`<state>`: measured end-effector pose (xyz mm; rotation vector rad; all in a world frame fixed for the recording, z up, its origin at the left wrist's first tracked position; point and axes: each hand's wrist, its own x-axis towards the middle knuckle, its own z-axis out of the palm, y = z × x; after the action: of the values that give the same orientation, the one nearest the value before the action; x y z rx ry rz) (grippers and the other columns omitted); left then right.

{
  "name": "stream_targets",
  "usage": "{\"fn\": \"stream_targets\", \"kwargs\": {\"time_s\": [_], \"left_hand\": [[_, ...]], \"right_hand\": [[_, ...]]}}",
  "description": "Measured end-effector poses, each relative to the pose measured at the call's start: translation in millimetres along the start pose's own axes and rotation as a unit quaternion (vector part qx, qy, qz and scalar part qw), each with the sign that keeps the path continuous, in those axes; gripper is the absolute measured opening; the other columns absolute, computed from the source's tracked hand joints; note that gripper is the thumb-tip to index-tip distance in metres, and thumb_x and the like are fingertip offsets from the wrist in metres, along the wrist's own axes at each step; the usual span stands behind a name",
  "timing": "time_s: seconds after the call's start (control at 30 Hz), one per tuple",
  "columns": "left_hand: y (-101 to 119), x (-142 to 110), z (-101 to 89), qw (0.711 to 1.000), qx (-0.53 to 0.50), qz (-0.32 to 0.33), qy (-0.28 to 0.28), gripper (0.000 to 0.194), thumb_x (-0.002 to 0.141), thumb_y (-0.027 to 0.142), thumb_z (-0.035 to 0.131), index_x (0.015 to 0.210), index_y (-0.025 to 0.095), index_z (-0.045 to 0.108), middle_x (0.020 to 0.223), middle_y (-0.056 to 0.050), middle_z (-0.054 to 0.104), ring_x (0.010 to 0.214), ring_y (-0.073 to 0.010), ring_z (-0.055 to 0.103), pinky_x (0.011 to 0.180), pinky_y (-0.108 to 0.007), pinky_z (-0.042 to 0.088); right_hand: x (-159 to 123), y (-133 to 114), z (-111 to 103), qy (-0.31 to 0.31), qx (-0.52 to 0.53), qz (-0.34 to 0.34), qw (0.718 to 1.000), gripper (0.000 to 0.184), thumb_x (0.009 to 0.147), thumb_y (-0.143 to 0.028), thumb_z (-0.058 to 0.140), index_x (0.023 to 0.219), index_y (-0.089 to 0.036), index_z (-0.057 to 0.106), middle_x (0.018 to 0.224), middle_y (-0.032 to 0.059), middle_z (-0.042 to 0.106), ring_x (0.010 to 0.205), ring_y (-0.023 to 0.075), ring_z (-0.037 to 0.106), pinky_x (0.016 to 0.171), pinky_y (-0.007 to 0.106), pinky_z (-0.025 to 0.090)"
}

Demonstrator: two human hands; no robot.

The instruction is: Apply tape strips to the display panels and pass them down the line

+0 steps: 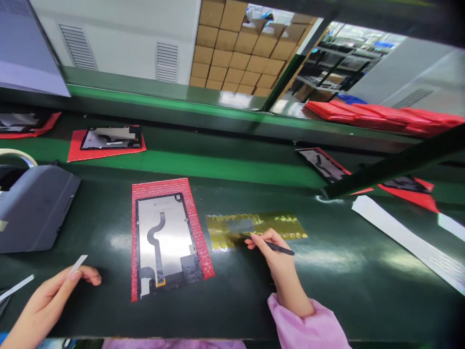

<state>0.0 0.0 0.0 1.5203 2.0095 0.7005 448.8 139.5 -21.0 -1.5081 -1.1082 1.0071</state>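
Observation:
Between thumb and finger, my left hand (60, 293) pinches a short white strip (78, 264) near the bench's front left. My right hand (271, 245) grips black tweezers (278, 248), whose tips point left and meet a sheet of translucent yellow film (286, 225) lying flat. Whether the tips hold anything is too small to tell. Between my hands a display panel (172, 237) lies back side up on a red bubble-wrap bag (199, 237). A grey S-shaped flex cable (158, 247) runs down the panel's back.
A grey tape dispenser (39, 208) stands at left. Further panels on red bags, one a panel (111, 138), lie on the green strip behind. A slanted dark post (392, 160) crosses the right side, near a long white strip (407, 240). Red bags (385, 116) are piled on the back ledge.

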Motion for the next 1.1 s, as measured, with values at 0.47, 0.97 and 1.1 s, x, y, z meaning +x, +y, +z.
{"fn": "stream_targets", "kwargs": {"time_s": [0.47,0.97,1.1], "left_hand": [[56.3,-16.6,59.4,0.947,-0.069,0.306,-0.073,0.024,0.096,0.012,0.049,0.111,0.024,0.064,0.107,-0.004,0.074,0.105,-0.0176,0.068,0.095,-0.03,0.054],[55.8,-15.7,61.3,0.945,-0.072,0.307,-0.083,0.026,0.095,0.01,0.048,0.112,0.022,0.063,0.108,-0.004,0.074,0.106,-0.0186,0.067,0.094,-0.032,0.054],[55.8,-15.3,62.0,0.945,-0.075,0.306,-0.083,0.028,0.095,0.009,0.046,0.113,0.023,0.063,0.107,-0.004,0.074,0.106,-0.0189,0.067,0.094,-0.033,0.053]], "right_hand": [[-112.8,-7.3,104.6,-0.23,0.049,0.087,0.968,0.048,0.073,-0.06,0.076,0.061,-0.023,0.047,0.059,0.0048,0.073,0.048,0.0176,0.067,0.043,0.024,0.049],[-118.2,-8.0,112.8,-0.247,0.006,0.086,0.965,0.045,0.075,-0.06,0.075,0.063,-0.024,0.05,0.065,0.006,0.075,0.056,0.0207,0.071,0.058,0.031,0.057],[-117.0,-4.3,111.8,-0.259,0.003,0.092,0.961,0.044,0.076,-0.06,0.074,0.064,-0.024,0.051,0.067,0.0062,0.076,0.058,0.0215,0.072,0.059,0.032,0.057]]}}
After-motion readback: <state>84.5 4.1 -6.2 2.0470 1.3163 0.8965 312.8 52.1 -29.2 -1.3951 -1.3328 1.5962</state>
